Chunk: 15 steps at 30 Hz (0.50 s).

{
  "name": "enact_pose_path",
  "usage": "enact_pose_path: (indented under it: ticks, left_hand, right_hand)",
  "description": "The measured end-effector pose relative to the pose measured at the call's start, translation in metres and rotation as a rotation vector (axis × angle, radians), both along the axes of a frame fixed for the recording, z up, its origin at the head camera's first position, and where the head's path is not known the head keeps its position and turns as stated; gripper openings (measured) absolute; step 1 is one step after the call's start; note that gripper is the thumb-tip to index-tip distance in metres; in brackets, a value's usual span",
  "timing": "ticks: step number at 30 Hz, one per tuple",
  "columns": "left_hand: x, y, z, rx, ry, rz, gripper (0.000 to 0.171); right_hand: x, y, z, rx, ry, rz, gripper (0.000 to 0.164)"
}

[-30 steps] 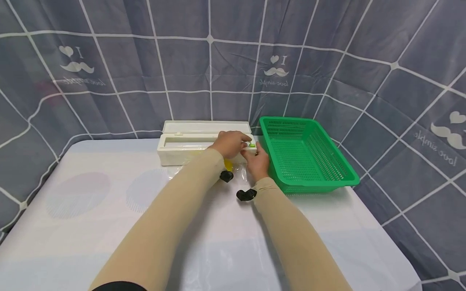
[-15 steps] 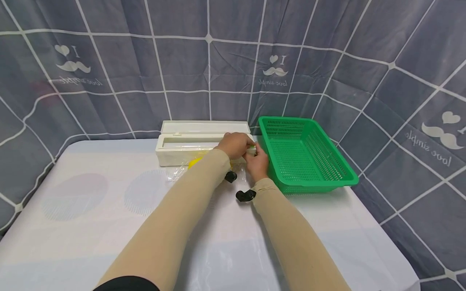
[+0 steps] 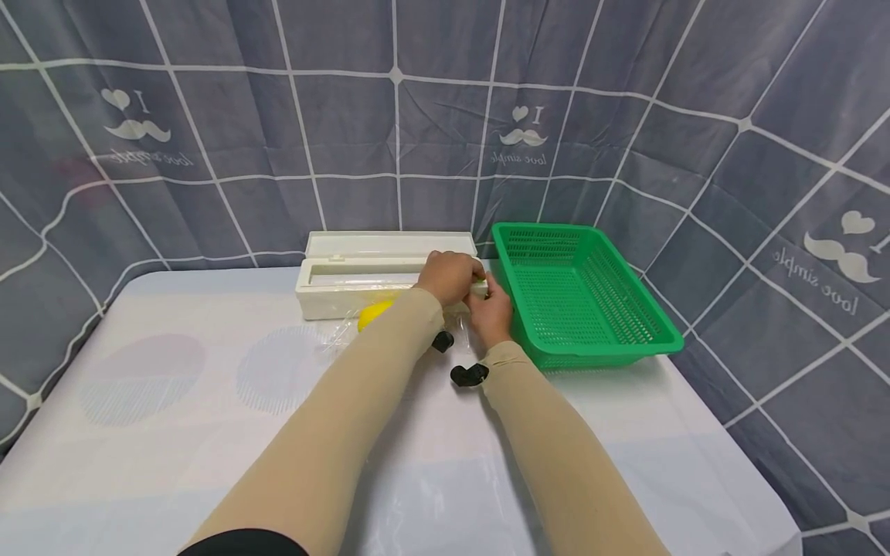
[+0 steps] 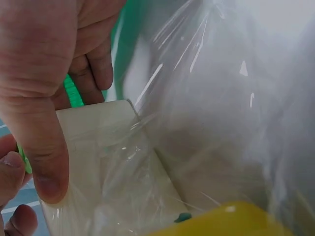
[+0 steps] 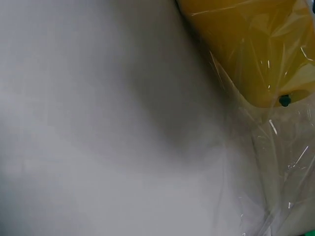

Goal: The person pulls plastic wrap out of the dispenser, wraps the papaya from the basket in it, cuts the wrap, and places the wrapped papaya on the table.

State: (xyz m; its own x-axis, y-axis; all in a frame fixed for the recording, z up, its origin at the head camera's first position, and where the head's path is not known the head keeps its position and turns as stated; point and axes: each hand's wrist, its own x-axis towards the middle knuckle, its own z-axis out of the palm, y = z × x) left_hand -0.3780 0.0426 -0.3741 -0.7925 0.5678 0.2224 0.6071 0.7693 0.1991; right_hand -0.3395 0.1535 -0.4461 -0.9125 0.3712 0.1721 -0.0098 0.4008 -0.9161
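While the left hand [image 3: 450, 274] lies over the right end of a white box [image 3: 327, 303], its fingertips pinch a small green piece [image 4: 24, 161] at the box's top edge. On that same end the right hand [image 3: 492, 313] grips the box, its thumb pressed on the front face and its other fingers bent past the end, as the left wrist view shows. Clear plastic film [image 4: 197, 64] runs down over the box's front and under that thumb, then spreads, wrinkled and shiny, onto the table [image 3: 229, 455]. A yellow object [image 3: 374, 313] with a small dark green tip lies just in front of the box, the film lying over it, and the left beige sleeve [image 3: 348, 386] hides part of it in the head view. Behind the box's long opening its lid [image 3: 389, 244] stands raised. At the inner side of each wrist sits a small black device [image 3: 470, 374]. Just right of the hands sits a green basket [image 3: 612, 355] with slotted walls, and a grey curtain [image 3: 354, 123] with white lines hangs behind everything
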Motion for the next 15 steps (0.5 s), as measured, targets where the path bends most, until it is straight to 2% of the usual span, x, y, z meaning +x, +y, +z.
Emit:
enact_pose_path:
  ticks: [10,15]
  left_hand:
    - [0.0,-0.015,0.003,-0.037,-0.019,0.003,0.027]
    - [0.0,-0.022,0.003,-0.027,-0.047,0.001,0.025]
  right_hand:
    - [0.002,0.0,0.0,-0.035,-0.014,0.013,0.077]
    - [0.001,0.002,0.0,-0.052,-0.031,0.025,0.079]
